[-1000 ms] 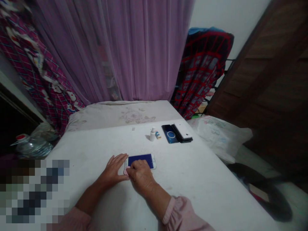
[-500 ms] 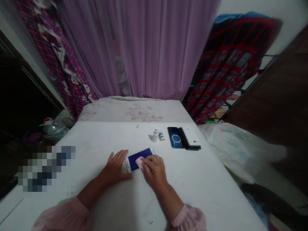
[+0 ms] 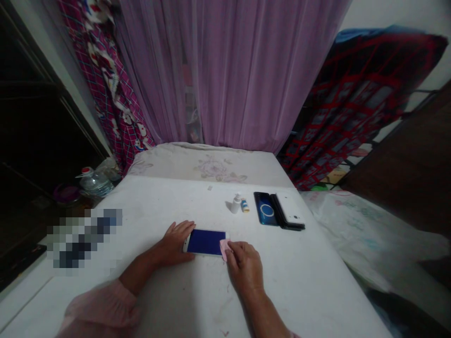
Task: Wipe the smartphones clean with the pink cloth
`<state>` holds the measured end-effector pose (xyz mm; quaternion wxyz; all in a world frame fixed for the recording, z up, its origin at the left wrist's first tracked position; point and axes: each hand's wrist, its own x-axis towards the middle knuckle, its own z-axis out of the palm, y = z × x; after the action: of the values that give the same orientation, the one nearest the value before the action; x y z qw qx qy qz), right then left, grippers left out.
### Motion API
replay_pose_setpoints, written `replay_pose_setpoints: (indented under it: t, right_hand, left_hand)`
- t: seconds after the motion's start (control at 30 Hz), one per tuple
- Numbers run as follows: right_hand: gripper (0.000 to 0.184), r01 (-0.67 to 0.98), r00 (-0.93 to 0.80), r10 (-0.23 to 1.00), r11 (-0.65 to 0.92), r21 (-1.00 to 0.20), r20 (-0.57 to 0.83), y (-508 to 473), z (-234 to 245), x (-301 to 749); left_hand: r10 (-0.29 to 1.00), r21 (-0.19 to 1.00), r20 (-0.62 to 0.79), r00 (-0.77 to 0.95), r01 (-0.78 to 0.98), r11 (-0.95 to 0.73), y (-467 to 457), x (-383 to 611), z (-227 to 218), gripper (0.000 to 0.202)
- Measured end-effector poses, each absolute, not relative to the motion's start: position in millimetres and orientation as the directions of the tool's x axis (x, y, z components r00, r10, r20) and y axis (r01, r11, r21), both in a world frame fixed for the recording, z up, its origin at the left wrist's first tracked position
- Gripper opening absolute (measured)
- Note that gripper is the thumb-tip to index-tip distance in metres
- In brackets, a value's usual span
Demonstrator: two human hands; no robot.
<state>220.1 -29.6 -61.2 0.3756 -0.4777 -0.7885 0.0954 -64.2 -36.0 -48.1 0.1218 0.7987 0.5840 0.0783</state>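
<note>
A white smartphone (image 3: 206, 242) with a dark blue screen lies flat on the white-covered table. Around its left end is my left hand (image 3: 176, 244), fingers at the upper corner and thumb along the lower edge. My right hand (image 3: 245, 263) pinches a small pink cloth (image 3: 224, 247) between thumb and fingers, and the cloth touches the phone's right end. Beyond the phone stand a small white spray bottle (image 3: 236, 203) and, beside it, a little blue, white and yellow item (image 3: 244, 205) of a kind I cannot make out.
To the right lie a blue-black phone (image 3: 265, 209), and a white phone (image 3: 289, 207) on top of dark ones. A blurred patch (image 3: 86, 239) covers something at left. A water bottle (image 3: 96, 182) stands past the left edge. Purple curtains (image 3: 246, 75) hang behind the table.
My right hand with the pink cloth has moved from the middle of the screen to the phone's right end. The phone has turned from slanted to nearly level. The camera view has shifted left.
</note>
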Motion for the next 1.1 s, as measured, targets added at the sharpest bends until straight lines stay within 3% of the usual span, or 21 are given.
replay_pose_setpoints:
  t: [0.07, 0.3, 0.47, 0.63, 0.87, 1.1]
  right_hand:
    - [0.020, 0.689, -0.234, 0.833, 0.505, -0.520, 0.501, -39.6, -61.6, 219.9]
    - [0.021, 0.777, -0.119, 0.884, 0.367, -0.511, 0.452, -22.1, -56.4, 203.7]
    - [0.024, 0.856, -0.056, 0.959, 0.189, -0.481, 0.278, 13.1, -41.8, 186.8]
    - [0.027, 0.858, -0.053, 0.957, 0.189, -0.478, 0.284, -5.8, -42.1, 188.8]
    - [0.030, 0.880, -0.034, 0.945, 0.183, -0.439, 0.326, -64.4, -55.7, 201.2]
    - [0.025, 0.922, -0.005, 0.977, 0.087, -0.376, 0.214, -11.5, -36.3, 185.6]
  left_hand:
    - [0.951, 0.296, -0.011, 0.310, 0.909, -0.293, -37.2, -53.2, -46.8, 0.091]
    - [0.933, 0.302, 0.084, 0.351, 0.883, -0.359, -38.0, -42.0, -56.3, 0.082]
    - [0.902, 0.250, 0.213, 0.375, 0.872, -0.422, -38.2, -42.2, -62.3, 0.078]
    - [0.882, 0.225, 0.316, 0.348, 0.876, -0.426, -40.9, -38.0, -68.6, 0.072]
    - [0.873, 0.220, 0.330, 0.359, 0.870, -0.441, -40.2, -38.5, -71.8, 0.073]
    - [0.850, 0.207, 0.351, 0.393, 0.853, -0.480, -37.4, -41.0, -76.0, 0.076]
